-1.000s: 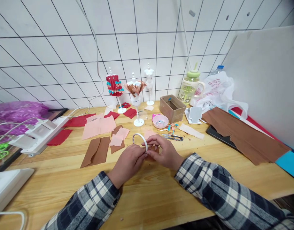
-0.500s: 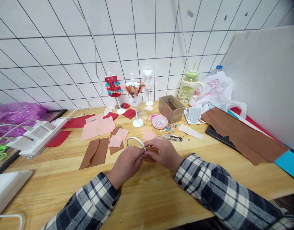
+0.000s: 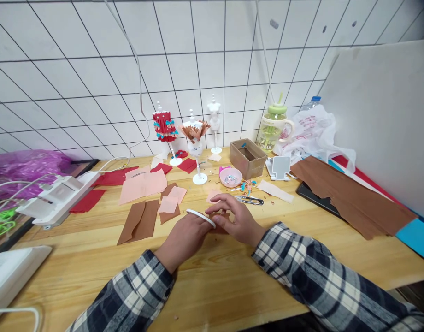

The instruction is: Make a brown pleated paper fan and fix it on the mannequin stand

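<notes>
A thin white ring, which looks like a narrow tape roll (image 3: 200, 216), lies tilted across the fingers of my left hand (image 3: 184, 240). That hand is closed round it, its fingertips hidden underneath. My right hand (image 3: 238, 219) meets the roll's right end, thumb and bent fingers close about its edge; their exact contact is partly hidden. Beneath the right hand, a small brown paper piece (image 3: 223, 228) shows on the table. Just beyond are a pink paper piece (image 3: 214, 196) and black-handled thread snips (image 3: 250, 200).
Brown sheets (image 3: 139, 221) and pink sheets (image 3: 143, 185) lie leftward. Behind stand a red-dressed mannequin (image 3: 164, 127), one with brown pleats (image 3: 195, 133) and a bare one (image 3: 214, 115). A pink bowl (image 3: 231, 177), cardboard box (image 3: 248, 159) and green-lidded jug (image 3: 272, 127) stand back right.
The tape roll has tipped from upright to nearly flat over my left hand. My right fingers have lifted and spread slightly. The view has shifted a little.
</notes>
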Demonstrator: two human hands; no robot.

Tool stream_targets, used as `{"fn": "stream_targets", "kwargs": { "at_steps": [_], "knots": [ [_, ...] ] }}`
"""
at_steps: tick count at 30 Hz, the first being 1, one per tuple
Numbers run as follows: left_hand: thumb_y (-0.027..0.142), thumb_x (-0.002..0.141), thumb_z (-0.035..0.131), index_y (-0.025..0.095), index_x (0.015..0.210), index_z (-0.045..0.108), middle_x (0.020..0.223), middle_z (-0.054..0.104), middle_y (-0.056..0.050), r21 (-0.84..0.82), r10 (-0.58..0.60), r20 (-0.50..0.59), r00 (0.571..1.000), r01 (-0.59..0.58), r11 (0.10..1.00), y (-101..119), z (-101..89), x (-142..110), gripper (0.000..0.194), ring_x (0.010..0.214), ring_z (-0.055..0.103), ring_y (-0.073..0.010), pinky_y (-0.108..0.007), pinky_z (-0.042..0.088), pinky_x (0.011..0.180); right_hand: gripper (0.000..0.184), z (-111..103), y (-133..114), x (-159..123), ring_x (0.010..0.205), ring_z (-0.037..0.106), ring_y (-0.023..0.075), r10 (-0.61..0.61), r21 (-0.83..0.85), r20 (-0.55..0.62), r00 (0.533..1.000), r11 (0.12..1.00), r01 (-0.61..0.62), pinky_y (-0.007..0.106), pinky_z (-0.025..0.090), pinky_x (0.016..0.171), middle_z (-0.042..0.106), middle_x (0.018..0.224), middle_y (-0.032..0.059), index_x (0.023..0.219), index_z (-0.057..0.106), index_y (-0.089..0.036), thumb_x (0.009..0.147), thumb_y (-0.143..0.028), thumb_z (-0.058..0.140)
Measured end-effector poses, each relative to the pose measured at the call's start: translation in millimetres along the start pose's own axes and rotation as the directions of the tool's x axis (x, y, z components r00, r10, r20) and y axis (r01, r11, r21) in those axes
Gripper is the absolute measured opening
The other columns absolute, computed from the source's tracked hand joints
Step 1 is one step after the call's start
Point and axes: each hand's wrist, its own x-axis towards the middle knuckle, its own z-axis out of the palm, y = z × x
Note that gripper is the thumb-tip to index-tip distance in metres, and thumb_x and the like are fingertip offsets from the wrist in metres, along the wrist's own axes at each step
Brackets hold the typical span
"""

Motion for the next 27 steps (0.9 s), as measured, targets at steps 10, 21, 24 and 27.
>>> {"fn": "stream_targets", "kwargs": {
  "at_steps": [10, 21, 24, 27],
  "knots": [
    [0.021, 0.090, 0.057, 0.017, 0.106, 0.065, 0.100, 0.072, -0.009, 0.085, 0.016, -0.125, 0.992, -0.005, 0.996, 2.0, -5.2, 0.1, 0.018, 0.093, 0.066, -0.0249, -0.040, 0.053, 0.080, 0.027, 8.2, 5.7, 1.1, 0.091, 0.069, 0.0195, 0.044, 0.011, -0.043, 0.998, 0.999, -0.044, 0.034, 0.051, 0.085, 0.074, 0.091, 0.0029, 0.114, 0.059, -0.024, 0.087, -0.025, 0.064],
    [0.024, 0.094, 0.052, 0.017, 0.108, 0.066, 0.100, 0.073, -0.010, 0.114, 0.101, -0.312, 0.945, -0.068, 0.991, 2.0, -8.8, -3.1, 0.021, 0.097, 0.066, -0.0245, -0.040, 0.054, 0.083, 0.013, 13.8, -11.1, -0.6, 0.081, 0.063, 0.0181, -0.160, -0.105, -0.149, 0.976, 0.984, 0.145, 0.031, 0.051, 0.073, 0.071, 0.086, 0.0042, 0.093, 0.067, -0.021, 0.081, -0.024, 0.069],
    [0.019, 0.093, 0.051, 0.016, 0.113, 0.065, 0.103, 0.073, -0.011, 0.149, 0.166, -0.281, 0.945, -0.128, 0.981, 1.0, -8.5, -0.3, 0.024, 0.096, 0.067, -0.0247, -0.039, 0.054, 0.081, 0.024, 14.3, -12.8, -1.8, 0.084, 0.064, 0.0191, -0.194, -0.126, -0.119, 0.974, 0.976, 0.179, 0.033, 0.051, 0.076, 0.072, 0.092, 0.0050, 0.106, 0.066, -0.022, 0.082, -0.021, 0.067],
    [0.011, 0.091, 0.050, 0.018, 0.113, 0.065, 0.101, 0.073, -0.010, 0.133, 0.135, -0.237, 0.962, -0.106, 0.985, 1.6, -7.7, 0.9, 0.027, 0.093, 0.067, -0.0242, -0.039, 0.055, 0.078, 0.025, 16.5, -13.9, -2.7, 0.084, 0.064, 0.0196, -0.200, -0.154, -0.119, 0.973, 0.971, 0.181, 0.033, 0.051, 0.076, 0.073, 0.092, 0.0047, 0.109, 0.065, -0.023, 0.084, -0.022, 0.065]
  ]
}}
